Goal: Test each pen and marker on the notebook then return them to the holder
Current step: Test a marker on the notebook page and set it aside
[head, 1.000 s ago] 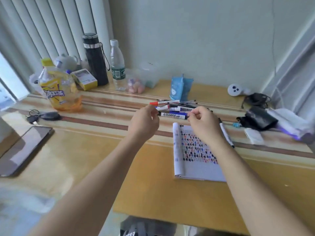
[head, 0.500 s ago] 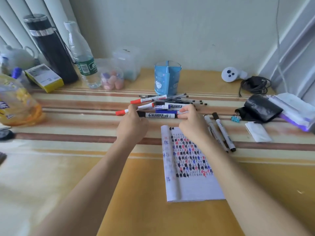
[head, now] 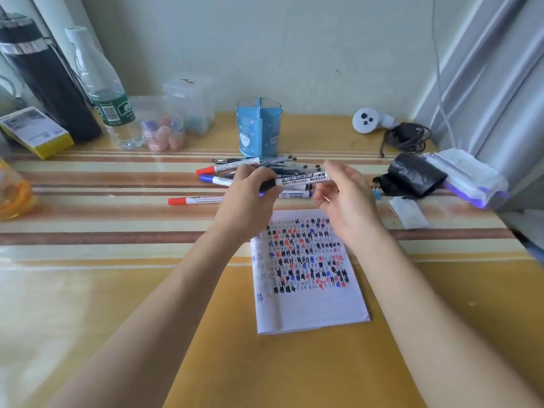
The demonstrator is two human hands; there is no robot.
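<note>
Mid-frame, the left hand (head: 247, 201) grips a cylindrical white marker (head: 304, 179) by its black cap. The right hand (head: 350, 207) spreads its fingers loosely beside it.

- the left hand (head: 247, 201) covered most of the cap end of the whiteboard marker (head: 304, 178), so its grip there was out of sight.
- the right hand (head: 347, 201) was blurred; whether its fingers (head: 331, 168) touched the marker's other end could not be told.
- both hands hid the notebook's (head: 309, 290) top edge and part of the pen pile (head: 282, 164).
- the black flask (head: 44, 83) was cut off at the top edge, the orange bottle (head: 11, 192) at the left edge.
- print on the yellow box (head: 35, 131) was too small to read.
</note>
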